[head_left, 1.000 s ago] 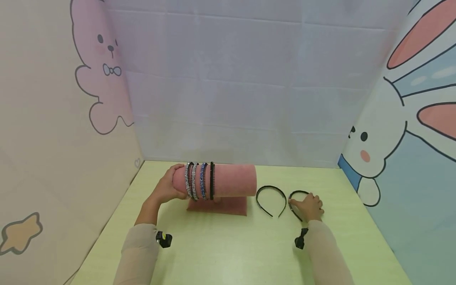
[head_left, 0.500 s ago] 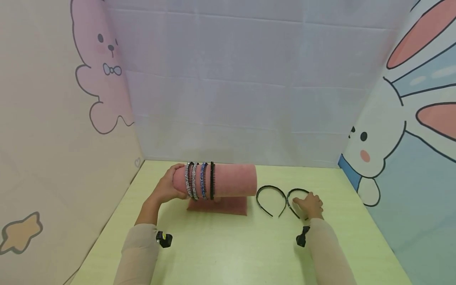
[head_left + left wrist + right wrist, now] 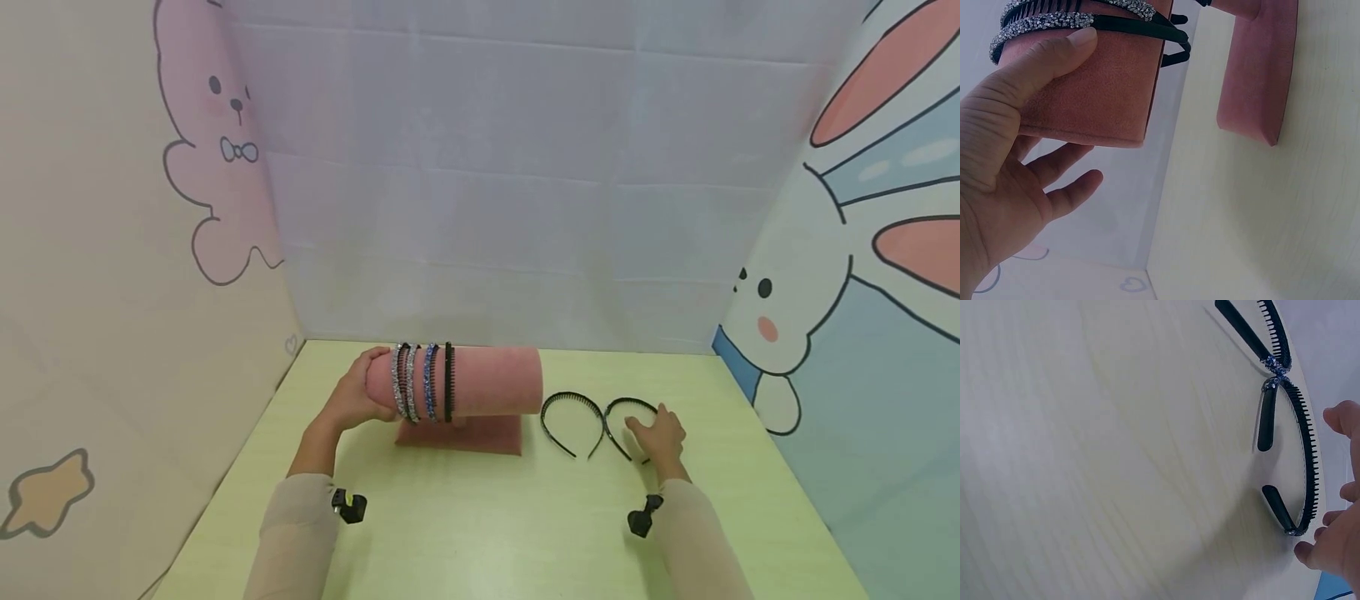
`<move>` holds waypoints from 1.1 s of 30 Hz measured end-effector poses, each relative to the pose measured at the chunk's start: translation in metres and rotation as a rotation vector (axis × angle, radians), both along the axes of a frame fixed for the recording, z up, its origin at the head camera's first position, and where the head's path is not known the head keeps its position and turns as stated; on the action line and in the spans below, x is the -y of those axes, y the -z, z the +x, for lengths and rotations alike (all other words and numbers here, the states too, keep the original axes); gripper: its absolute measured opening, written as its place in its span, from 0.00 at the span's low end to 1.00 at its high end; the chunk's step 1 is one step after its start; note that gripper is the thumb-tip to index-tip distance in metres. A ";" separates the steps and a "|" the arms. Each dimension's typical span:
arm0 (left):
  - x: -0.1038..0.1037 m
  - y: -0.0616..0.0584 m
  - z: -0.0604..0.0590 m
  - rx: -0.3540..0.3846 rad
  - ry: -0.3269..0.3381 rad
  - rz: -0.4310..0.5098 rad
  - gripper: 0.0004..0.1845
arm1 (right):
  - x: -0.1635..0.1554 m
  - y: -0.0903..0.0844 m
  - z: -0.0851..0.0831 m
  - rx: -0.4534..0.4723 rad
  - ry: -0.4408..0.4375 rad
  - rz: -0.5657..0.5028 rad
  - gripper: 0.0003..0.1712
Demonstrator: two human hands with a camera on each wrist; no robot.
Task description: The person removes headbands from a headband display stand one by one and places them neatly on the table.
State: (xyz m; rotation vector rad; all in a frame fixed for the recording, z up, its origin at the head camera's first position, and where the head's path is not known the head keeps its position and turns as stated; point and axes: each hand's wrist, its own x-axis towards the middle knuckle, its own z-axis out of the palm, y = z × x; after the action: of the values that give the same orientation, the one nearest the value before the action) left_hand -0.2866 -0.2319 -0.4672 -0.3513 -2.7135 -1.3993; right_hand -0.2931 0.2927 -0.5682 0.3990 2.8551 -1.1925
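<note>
My left hand [image 3: 351, 400] grips the left end of a pink velvet headband stand [image 3: 495, 381], thumb in front and fingers behind. In the left wrist view the thumb lies against a silver glitter headband [image 3: 1041, 28] on the roll. Several headbands circle the roll: silver ones, a blue one [image 3: 430, 382] and a black one [image 3: 448, 382]. My right hand [image 3: 660, 437] is over the right side of a black toothed headband [image 3: 608, 432] lying on the table. In the right wrist view its fingers are spread beside that headband [image 3: 1310, 456], with a gap between.
A second black headband [image 3: 572, 394] lies between the stand and the right-hand one, their sides meeting. The stand's pink base [image 3: 480, 437] rests on the pale yellow table [image 3: 480, 525]. A light cloth wall [image 3: 480, 208] rises behind, with cartoon-printed side walls.
The right-hand headband has shifted left against its neighbour. My right hand has let go of it and moved slightly right. My left hand keeps its grip on the stand.
</note>
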 end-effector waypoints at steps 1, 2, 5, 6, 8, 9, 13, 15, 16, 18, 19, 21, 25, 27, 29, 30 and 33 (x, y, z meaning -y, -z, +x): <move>0.000 0.000 0.000 -0.002 -0.003 -0.003 0.61 | 0.000 0.000 0.002 -0.011 0.007 -0.009 0.49; 0.000 0.000 0.000 -0.005 0.000 -0.008 0.61 | 0.000 -0.001 0.005 -0.024 0.010 -0.012 0.49; 0.001 0.000 0.000 -0.017 0.000 -0.018 0.61 | 0.003 -0.003 0.010 -0.074 0.009 -0.046 0.49; 0.001 0.000 0.000 -0.019 -0.002 -0.018 0.61 | 0.004 -0.004 0.012 -0.090 0.009 -0.059 0.49; 0.001 0.000 0.000 -0.018 -0.001 -0.017 0.61 | 0.007 -0.005 0.016 -0.124 0.013 -0.094 0.48; 0.001 0.000 0.000 -0.017 0.001 -0.015 0.61 | 0.009 -0.007 0.018 -0.139 0.018 -0.113 0.48; 0.001 0.001 0.000 -0.020 0.005 -0.005 0.61 | 0.018 -0.012 0.026 -0.191 0.039 -0.172 0.47; 0.001 0.001 -0.001 -0.021 0.005 -0.004 0.61 | 0.022 -0.015 0.030 -0.205 0.041 -0.194 0.47; 0.001 0.001 -0.001 -0.023 0.005 -0.002 0.60 | 0.023 -0.016 0.031 -0.211 0.043 -0.207 0.47; 0.000 0.001 -0.002 -0.025 0.009 0.000 0.60 | 0.027 -0.019 0.033 -0.223 0.044 -0.224 0.47; 0.000 0.001 -0.002 -0.026 0.012 0.001 0.60 | 0.028 -0.021 0.034 -0.228 0.046 -0.234 0.47; -0.001 0.001 -0.002 -0.029 0.015 0.002 0.60 | 0.032 -0.025 0.035 -0.243 0.045 -0.250 0.47; -0.001 0.001 -0.002 -0.029 0.010 -0.006 0.60 | 0.041 -0.035 0.035 -0.254 0.029 -0.269 0.47; 0.000 0.001 -0.002 -0.026 0.001 -0.013 0.60 | 0.045 -0.041 0.035 -0.255 0.017 -0.273 0.46; 0.000 0.001 -0.001 -0.023 -0.001 -0.013 0.61 | 0.049 -0.046 0.035 -0.256 0.006 -0.265 0.47; 0.000 0.001 -0.001 -0.021 -0.002 -0.014 0.60 | 0.050 -0.048 0.035 -0.259 -0.001 -0.256 0.47; -0.001 0.001 0.000 -0.016 -0.001 -0.007 0.60 | 0.054 -0.053 0.036 -0.271 -0.022 -0.242 0.46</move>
State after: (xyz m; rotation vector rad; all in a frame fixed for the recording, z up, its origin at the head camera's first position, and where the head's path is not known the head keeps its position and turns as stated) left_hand -0.2863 -0.2310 -0.4680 -0.3599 -2.7054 -1.3812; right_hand -0.2572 0.2391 -0.5157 0.2097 2.8639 -1.6813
